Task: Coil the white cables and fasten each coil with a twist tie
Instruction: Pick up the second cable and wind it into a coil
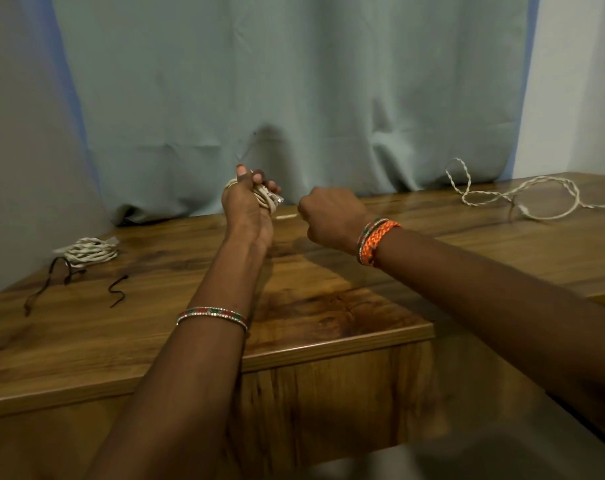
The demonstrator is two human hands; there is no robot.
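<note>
My left hand (247,206) grips a bunched coil of white cable (264,197) above the back of the wooden table (155,327); a metal plug end pokes out to the right of the fingers. My right hand (330,221) is curled into a fist just right of the coil, and whether it pinches a cable end is hidden. A finished white coil (89,252) lies at the far left. Beside it lie two dark twist ties (56,277) (117,289). A loose twisted white cable (512,194) sprawls at the back right.
A pale blue curtain (294,98) hangs right behind the table. The table's front edge has a step at the right, with a lower section beyond it. White wall shows at the far right.
</note>
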